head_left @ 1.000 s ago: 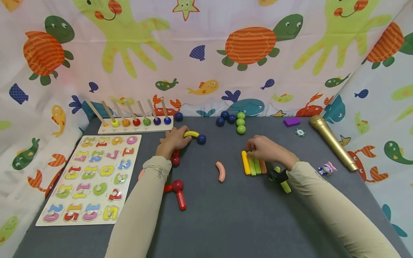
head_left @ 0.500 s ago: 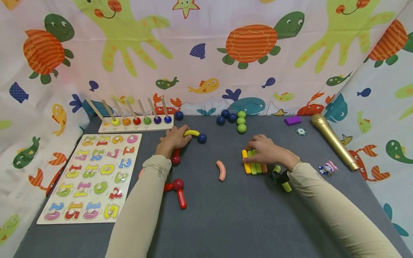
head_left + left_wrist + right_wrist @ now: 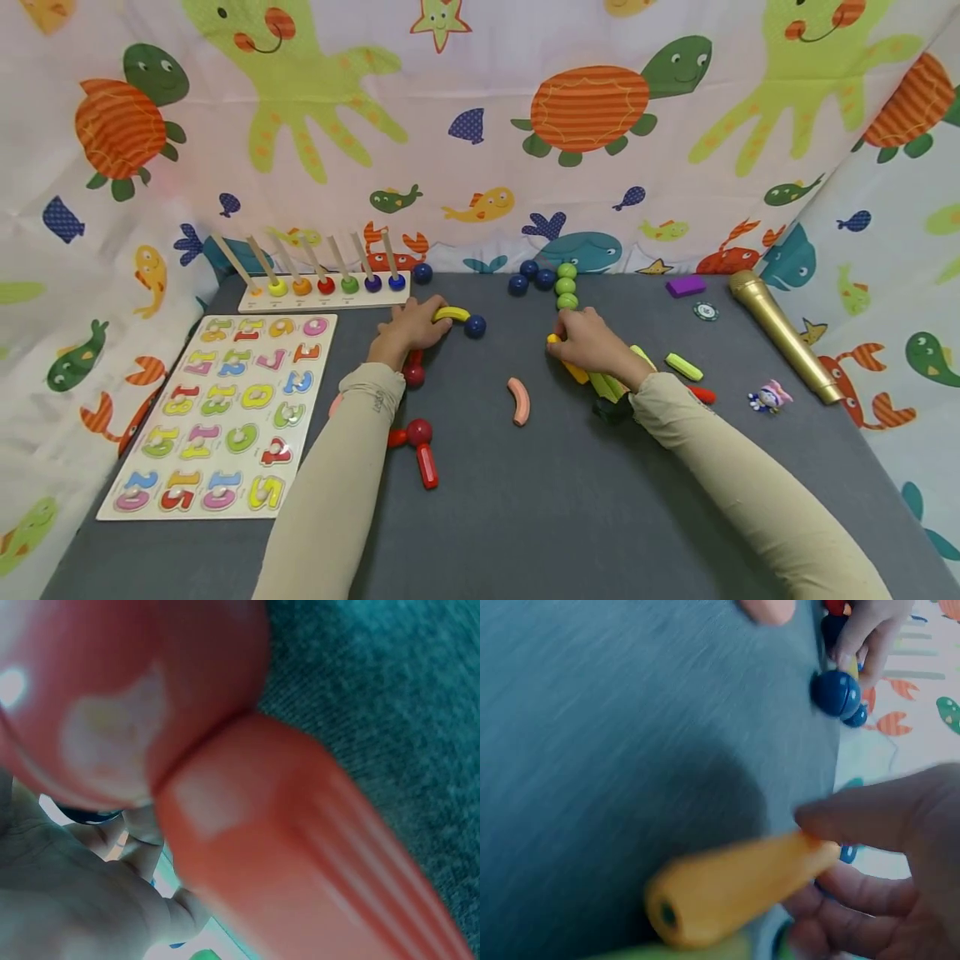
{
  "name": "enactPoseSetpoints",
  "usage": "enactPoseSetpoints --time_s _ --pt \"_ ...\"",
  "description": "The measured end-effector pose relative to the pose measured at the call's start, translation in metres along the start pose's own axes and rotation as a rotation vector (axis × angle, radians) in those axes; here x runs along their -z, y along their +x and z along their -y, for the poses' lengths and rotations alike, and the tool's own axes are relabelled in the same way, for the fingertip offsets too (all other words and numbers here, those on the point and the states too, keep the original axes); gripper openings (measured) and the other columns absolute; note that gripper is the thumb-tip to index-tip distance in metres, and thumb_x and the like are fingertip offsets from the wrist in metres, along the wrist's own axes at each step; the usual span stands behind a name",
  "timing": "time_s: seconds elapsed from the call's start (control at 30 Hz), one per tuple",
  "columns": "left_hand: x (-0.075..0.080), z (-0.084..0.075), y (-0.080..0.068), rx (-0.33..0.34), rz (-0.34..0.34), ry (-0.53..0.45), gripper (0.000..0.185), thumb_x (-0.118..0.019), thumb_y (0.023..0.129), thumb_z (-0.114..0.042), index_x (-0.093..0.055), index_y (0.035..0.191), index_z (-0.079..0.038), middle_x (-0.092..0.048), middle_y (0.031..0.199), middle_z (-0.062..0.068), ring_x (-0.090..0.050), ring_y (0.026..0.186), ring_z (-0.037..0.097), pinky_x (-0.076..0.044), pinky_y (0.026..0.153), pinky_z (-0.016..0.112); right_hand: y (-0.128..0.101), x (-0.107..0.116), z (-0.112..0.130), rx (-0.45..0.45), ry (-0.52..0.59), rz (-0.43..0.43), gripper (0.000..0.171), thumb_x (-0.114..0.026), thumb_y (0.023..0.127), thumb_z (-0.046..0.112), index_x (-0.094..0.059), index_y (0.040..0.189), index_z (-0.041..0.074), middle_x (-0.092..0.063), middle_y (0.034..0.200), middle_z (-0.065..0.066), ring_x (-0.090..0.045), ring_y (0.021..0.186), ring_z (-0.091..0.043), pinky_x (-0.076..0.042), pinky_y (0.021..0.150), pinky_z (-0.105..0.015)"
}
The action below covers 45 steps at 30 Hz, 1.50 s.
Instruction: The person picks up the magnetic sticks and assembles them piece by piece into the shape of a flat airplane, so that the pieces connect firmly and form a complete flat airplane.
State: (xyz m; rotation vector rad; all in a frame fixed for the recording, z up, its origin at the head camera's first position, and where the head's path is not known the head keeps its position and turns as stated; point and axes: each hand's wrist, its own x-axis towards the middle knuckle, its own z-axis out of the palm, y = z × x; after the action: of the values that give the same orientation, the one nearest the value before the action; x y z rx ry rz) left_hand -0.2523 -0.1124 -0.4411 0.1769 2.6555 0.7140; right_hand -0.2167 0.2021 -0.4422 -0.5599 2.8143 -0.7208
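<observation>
My left hand (image 3: 411,327) rests on the grey mat with its fingers curled on one end of a yellow curved piece (image 3: 451,313), whose other end meets a blue ball (image 3: 474,326). Under that wrist lie a red ball (image 3: 127,697) and a red stick (image 3: 300,855), which fill the left wrist view. My right hand (image 3: 592,343) grips a yellow stick (image 3: 727,892) together with green sticks (image 3: 611,385), just below a column of green balls (image 3: 566,286). In the right wrist view the thumb presses on the yellow stick's end.
A pink curved piece (image 3: 518,401) lies mid-mat; a red ball with sticks (image 3: 420,442) sits nearer me. A loose green stick (image 3: 684,367) and a red stick (image 3: 701,393) lie right of my hand. Blue balls (image 3: 528,277), ring stacker (image 3: 326,287), number puzzle (image 3: 225,408), gold microphone (image 3: 783,337).
My right hand has gathered the yellow and green sticks and moved them up and left towards the green balls, leaving a green and a red stick behind. The left hand has stayed put.
</observation>
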Motion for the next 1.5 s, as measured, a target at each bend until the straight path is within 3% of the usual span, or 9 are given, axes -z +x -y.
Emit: enactPoseSetpoints --time_s 0.17,0.27,0.4,0.63,0.8,1.23,1.33,1.4,1.5 --pt "-0.005 0.003 0.009 0.020 0.007 -0.005 0.038 -0.051 0.113 -0.036 -0.053 0.149 -0.021 -0.038 0.155 0.026 -0.024 0.148 0.053 -0.012 0.115 0.081 0.019 -0.009 0.024 -0.059 0.183 -0.044 0.022 -0.073 0.102 0.017 -0.062 0.109 -0.001 -0.065 0.093 -0.012 -0.059 0.072 -0.021 -0.050 0.065 -0.033" --pt "-0.010 0.007 0.020 0.027 0.008 -0.017 0.039 -0.050 0.113 -0.036 -0.052 0.148 -0.020 -0.037 0.156 0.026 -0.021 0.149 0.055 -0.011 0.113 0.082 0.030 -0.015 0.039 -0.094 0.307 -0.054 0.024 -0.073 0.103 0.018 -0.063 0.112 -0.001 -0.066 0.097 -0.014 -0.063 0.076 -0.025 -0.053 0.068 -0.032" --pt "-0.013 0.003 0.018 0.040 -0.016 -0.014 0.039 -0.047 0.115 -0.036 -0.050 0.150 -0.021 -0.035 0.160 0.026 -0.019 0.151 0.054 -0.011 0.114 0.081 0.041 -0.026 0.057 -0.128 0.400 -0.039 0.022 -0.074 0.102 0.018 -0.065 0.110 0.000 -0.069 0.092 -0.012 -0.068 0.076 -0.030 -0.053 0.066 -0.030" --pt "-0.018 0.004 0.024 0.083 -0.018 -0.015 0.041 -0.042 0.116 -0.040 -0.046 0.153 -0.025 -0.029 0.164 0.024 -0.015 0.152 0.052 -0.008 0.116 0.079 0.051 -0.048 0.077 -0.182 0.356 -0.030 0.024 -0.079 0.099 0.021 -0.063 0.098 0.002 -0.066 0.070 -0.008 -0.064 0.061 -0.021 -0.048 0.056 -0.028" --pt "-0.018 0.006 0.028 0.088 -0.001 -0.013 0.041 -0.042 0.116 -0.041 -0.046 0.154 -0.027 -0.027 0.165 0.024 -0.013 0.153 0.053 -0.008 0.115 0.079 0.055 -0.054 0.083 -0.242 0.342 -0.070 0.027 -0.080 0.099 0.022 -0.060 0.098 0.004 -0.065 0.072 -0.009 -0.062 0.060 -0.019 -0.048 0.055 -0.028" --pt "-0.016 0.008 0.027 0.101 0.001 0.003 0.044 -0.040 0.116 -0.042 -0.044 0.157 -0.027 -0.023 0.167 0.025 -0.012 0.154 0.052 -0.008 0.116 0.078 0.059 -0.052 0.073 -0.149 0.359 -0.121 0.018 -0.068 0.105 0.019 -0.061 0.098 0.004 -0.066 0.076 -0.011 -0.062 0.065 -0.023 -0.051 0.061 -0.033" --pt "-0.017 0.008 0.027 0.101 -0.008 0.010 0.044 -0.040 0.116 -0.042 -0.044 0.157 -0.027 -0.025 0.166 0.024 -0.014 0.152 0.051 -0.011 0.115 0.077 0.063 -0.047 0.066 -0.102 0.283 -0.218 0.016 -0.060 0.106 0.015 -0.064 0.114 0.001 -0.068 0.102 -0.018 -0.065 0.085 -0.031 -0.053 0.076 -0.043" --pt "-0.018 0.008 0.027 0.101 -0.015 0.017 0.045 -0.040 0.116 -0.043 -0.044 0.157 -0.027 -0.027 0.164 0.024 -0.016 0.151 0.051 -0.013 0.115 0.077 0.066 -0.041 0.063 -0.070 0.192 -0.259 0.030 -0.057 0.106 0.012 -0.062 0.133 0.000 -0.061 0.130 -0.023 -0.065 0.104 -0.037 -0.053 0.089 -0.051" --pt "-0.018 0.009 0.028 0.104 -0.025 0.014 0.045 -0.040 0.116 -0.043 -0.043 0.158 -0.027 -0.030 0.162 0.023 -0.019 0.149 0.050 -0.014 0.114 0.076 0.072 -0.032 0.056 -0.027 0.039 -0.230 0.045 -0.056 0.107 0.008 -0.055 0.152 0.000 -0.044 0.156 -0.024 -0.058 0.127 -0.043 -0.049 0.104 -0.059"
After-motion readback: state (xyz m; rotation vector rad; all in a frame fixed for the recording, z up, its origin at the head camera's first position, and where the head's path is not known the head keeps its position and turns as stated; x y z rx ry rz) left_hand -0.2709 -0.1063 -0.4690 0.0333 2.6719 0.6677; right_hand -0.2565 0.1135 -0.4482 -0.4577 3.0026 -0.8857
